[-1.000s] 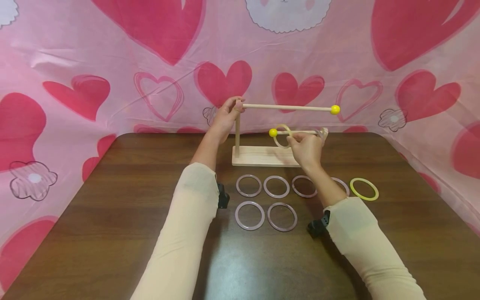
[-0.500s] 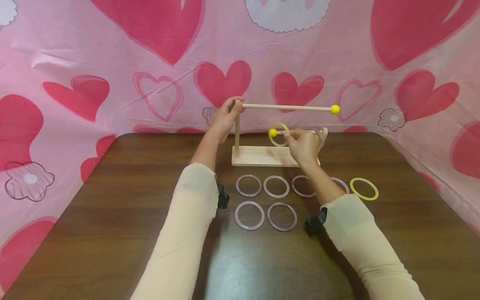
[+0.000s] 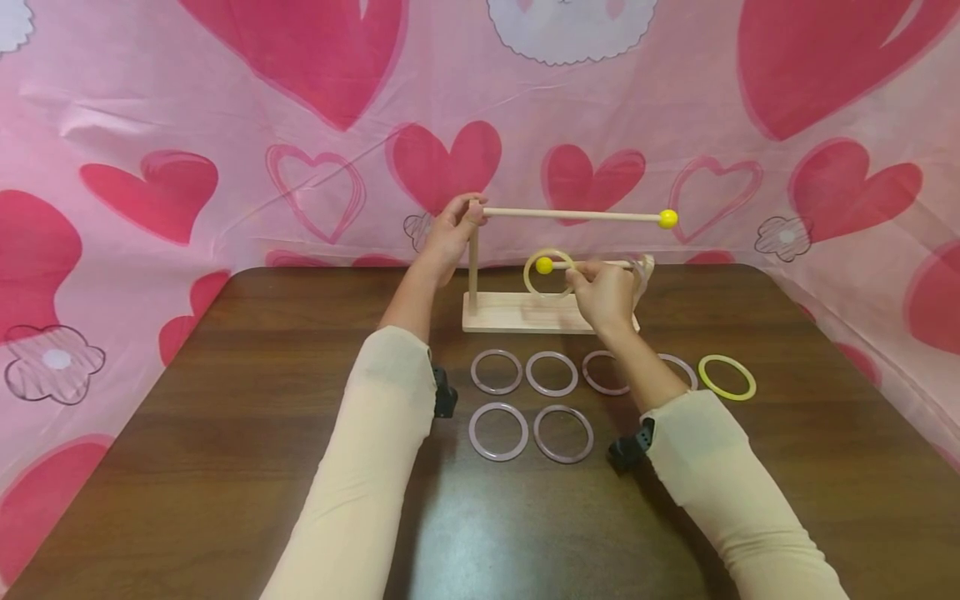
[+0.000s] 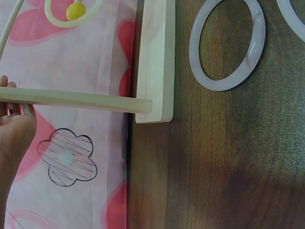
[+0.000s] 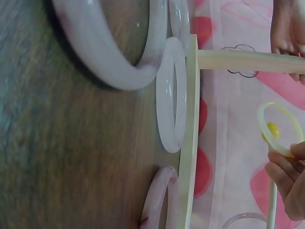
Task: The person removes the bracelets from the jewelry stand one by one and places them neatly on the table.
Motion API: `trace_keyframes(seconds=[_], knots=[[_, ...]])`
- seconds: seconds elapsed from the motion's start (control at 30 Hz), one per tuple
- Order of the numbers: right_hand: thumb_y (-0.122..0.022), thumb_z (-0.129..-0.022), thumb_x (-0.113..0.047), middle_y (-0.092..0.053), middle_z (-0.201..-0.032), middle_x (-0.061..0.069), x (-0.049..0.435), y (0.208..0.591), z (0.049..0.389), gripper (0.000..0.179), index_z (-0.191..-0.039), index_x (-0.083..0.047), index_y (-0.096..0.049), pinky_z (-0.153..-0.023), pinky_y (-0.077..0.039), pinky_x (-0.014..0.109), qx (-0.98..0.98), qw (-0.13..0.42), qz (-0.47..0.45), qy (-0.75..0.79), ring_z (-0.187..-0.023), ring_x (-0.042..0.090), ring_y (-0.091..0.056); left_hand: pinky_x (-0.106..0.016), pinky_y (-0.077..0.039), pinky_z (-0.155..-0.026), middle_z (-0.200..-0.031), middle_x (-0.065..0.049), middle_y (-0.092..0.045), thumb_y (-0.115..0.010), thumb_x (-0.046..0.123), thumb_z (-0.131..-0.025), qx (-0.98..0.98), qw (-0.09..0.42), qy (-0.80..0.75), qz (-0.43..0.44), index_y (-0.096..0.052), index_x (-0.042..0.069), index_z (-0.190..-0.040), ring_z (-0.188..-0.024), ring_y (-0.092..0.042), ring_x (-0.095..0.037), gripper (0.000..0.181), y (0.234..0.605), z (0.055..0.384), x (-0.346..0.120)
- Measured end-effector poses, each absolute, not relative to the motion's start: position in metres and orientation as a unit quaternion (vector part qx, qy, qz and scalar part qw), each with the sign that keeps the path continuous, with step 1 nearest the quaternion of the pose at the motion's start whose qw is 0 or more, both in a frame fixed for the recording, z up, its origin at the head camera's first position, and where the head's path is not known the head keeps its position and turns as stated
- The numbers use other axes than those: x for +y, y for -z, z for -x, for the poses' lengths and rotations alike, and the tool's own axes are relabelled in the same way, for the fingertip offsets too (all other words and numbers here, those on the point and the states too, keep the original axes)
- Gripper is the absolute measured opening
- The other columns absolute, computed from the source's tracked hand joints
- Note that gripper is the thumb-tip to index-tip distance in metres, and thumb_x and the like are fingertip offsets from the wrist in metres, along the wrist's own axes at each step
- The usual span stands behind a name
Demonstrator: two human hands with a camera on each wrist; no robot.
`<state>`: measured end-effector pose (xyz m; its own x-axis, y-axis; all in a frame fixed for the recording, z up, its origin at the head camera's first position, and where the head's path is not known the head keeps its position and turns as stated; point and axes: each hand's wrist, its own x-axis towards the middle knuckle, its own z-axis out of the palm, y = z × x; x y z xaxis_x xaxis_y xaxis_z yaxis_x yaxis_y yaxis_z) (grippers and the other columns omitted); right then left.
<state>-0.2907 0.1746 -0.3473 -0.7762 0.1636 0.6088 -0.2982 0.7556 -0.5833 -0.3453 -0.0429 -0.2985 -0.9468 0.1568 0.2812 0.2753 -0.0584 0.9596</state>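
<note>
A wooden stand has a flat base and two rods ending in yellow balls. My left hand grips the top of its left post, where the upper rod joins. Between thumb and fingers, my right hand pinches a pale yellow bangle. In the head view, this bangle encircles the yellow ball on the lower rod's free end. A light purple bangle hangs farther along that rod, by the right post, partly hidden behind my right hand in the head view.
Several light purple bangles lie in two rows on the brown table before the stand, among them one at the left of the back row. A yellow bangle ends that row at the right. A pink heart-patterned cloth hangs behind.
My right hand has shifted slightly left, carrying the pale yellow bangle from along the lower rod to around its ball end and turning it more face-on. My left hand has stayed put.
</note>
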Motion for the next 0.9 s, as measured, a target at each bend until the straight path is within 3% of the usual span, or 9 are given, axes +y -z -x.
trace_keyframes(seconds=[0.07,0.13,0.23,0.3,0.4,0.6,0.8,0.9], knots=[[-0.066,-0.083,-0.01,-0.068,-0.068,0.01,0.175,0.347,0.29,0.011,-0.083,-0.003,-0.075,-0.087,-0.033,0.036,-0.875,0.329,-0.041,-0.353,-0.059,0.018,-0.057,-0.03,-0.034,-0.096,-0.113,-0.013,-0.056,-0.045,0.023,-0.096,-0.687,0.041,0.708,0.157,-0.049,0.006,-0.126,-0.111,-0.049,-0.022,0.034,0.298,0.345,-0.043],[-0.064,-0.084,-0.009,-0.068,-0.069,0.011,0.175,0.346,0.289,0.012,-0.082,-0.002,-0.074,-0.075,-0.039,0.029,-0.873,0.315,-0.04,-0.37,-0.054,0.011,-0.055,-0.03,-0.034,-0.096,-0.114,-0.013,-0.056,-0.045,0.023,-0.096,-0.689,0.041,0.707,0.157,-0.048,0.006,-0.126,-0.111,-0.049,-0.021,0.035,0.298,0.345,-0.043],[-0.062,-0.086,-0.009,-0.068,-0.072,0.014,0.177,0.345,0.288,0.015,-0.082,0.0,-0.073,-0.066,-0.044,0.016,-0.867,0.274,-0.031,-0.415,-0.052,-0.001,-0.053,-0.03,-0.034,-0.096,-0.115,-0.013,-0.056,-0.045,0.024,-0.096,-0.691,0.043,0.704,0.157,-0.048,0.006,-0.127,-0.111,-0.049,-0.021,0.036,0.298,0.345,-0.043],[-0.061,-0.088,-0.008,-0.068,-0.076,0.017,0.177,0.344,0.287,0.016,-0.087,0.004,-0.072,-0.055,-0.048,0.015,-0.853,0.239,-0.022,-0.464,-0.052,-0.004,-0.055,-0.03,-0.034,-0.096,-0.114,-0.013,-0.056,-0.045,0.024,-0.096,-0.692,0.044,0.703,0.158,-0.049,0.006,-0.127,-0.111,-0.049,-0.021,0.036,0.299,0.346,-0.043],[-0.061,-0.088,-0.007,-0.068,-0.076,0.016,0.178,0.343,0.285,0.019,-0.093,0.01,-0.068,-0.057,-0.052,0.02,-0.82,0.192,-0.007,-0.539,-0.055,0.0,-0.06,-0.03,-0.034,-0.096,-0.114,-0.013,-0.056,-0.046,0.024,-0.096,-0.691,0.043,0.704,0.157,-0.049,0.007,-0.126,-0.111,-0.049,-0.021,0.035,0.299,0.346,-0.043],[-0.059,-0.089,-0.004,-0.066,-0.066,-0.001,0.18,0.341,0.278,0.023,-0.101,0.015,-0.062,-0.063,-0.053,0.025,-0.758,0.115,0.0,-0.642,-0.06,0.007,-0.065,-0.03,-0.034,-0.096,-0.114,-0.012,-0.057,-0.045,0.025,-0.096,-0.692,0.044,0.703,0.159,-0.049,0.007,-0.127,-0.111,-0.049,-0.021,0.036,0.299,0.347,-0.043],[-0.058,-0.089,-0.002,-0.068,-0.071,0.003,0.182,0.34,0.27,0.008,-0.089,0.002,-0.065,-0.065,-0.053,0.026,-0.697,0.047,-0.002,-0.716,-0.062,0.012,-0.065,-0.029,-0.034,-0.096,-0.116,-0.014,-0.056,-0.046,0.024,-0.096,-0.689,0.043,0.707,0.156,-0.049,0.007,-0.125,-0.111,-0.049,-0.021,0.034,0.299,0.347,-0.043],[-0.058,-0.089,-0.001,-0.068,-0.072,0.004,0.182,0.339,0.266,0.013,-0.081,-0.004,-0.067,-0.065,-0.053,0.026,-0.68,0.032,-0.006,-0.732,-0.064,0.013,-0.066,-0.029,-0.034,-0.096,-0.116,-0.014,-0.056,-0.046,0.024,-0.096,-0.689,0.043,0.707,0.156,-0.049,0.007,-0.125,-0.111,-0.05,-0.021,0.034,0.299,0.348,-0.043]])
